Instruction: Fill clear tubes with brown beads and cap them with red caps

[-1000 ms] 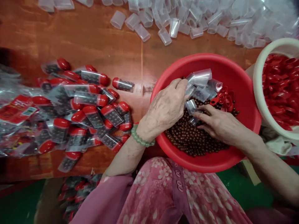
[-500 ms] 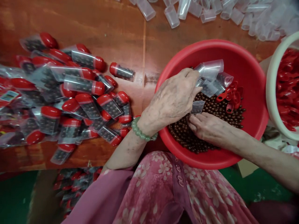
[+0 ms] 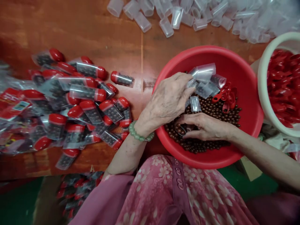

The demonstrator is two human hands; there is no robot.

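Observation:
A red plastic basin (image 3: 246, 93) holds a layer of small brown beads (image 3: 206, 145). My left hand (image 3: 170, 100), wearing a green bead bracelet (image 3: 138, 132), is curled over the basin with its fingertips on a bunch of clear plastic tubes (image 3: 203, 73). My right hand (image 3: 203, 126) is pressed down among the beads, fingers closed over a clear tube (image 3: 181, 129) that is partly hidden. A separate clear tube (image 3: 195, 104) stands on the beads between my hands. Several red caps (image 3: 226, 98) lie beside the bunched tubes.
On the wooden table (image 3: 70, 28) at left lies a heap of filled red-capped tubes (image 3: 110, 112). Loose clear tubes (image 3: 166, 26) spread along the top. A white bucket (image 3: 262, 93) of red caps stands at right. My pink floral lap (image 3: 164, 187) is below.
My right hand has slid left and deeper into the beads, closing over a tube. The left hand and bunched tubes have shifted little. The whole view has moved slightly with my head.

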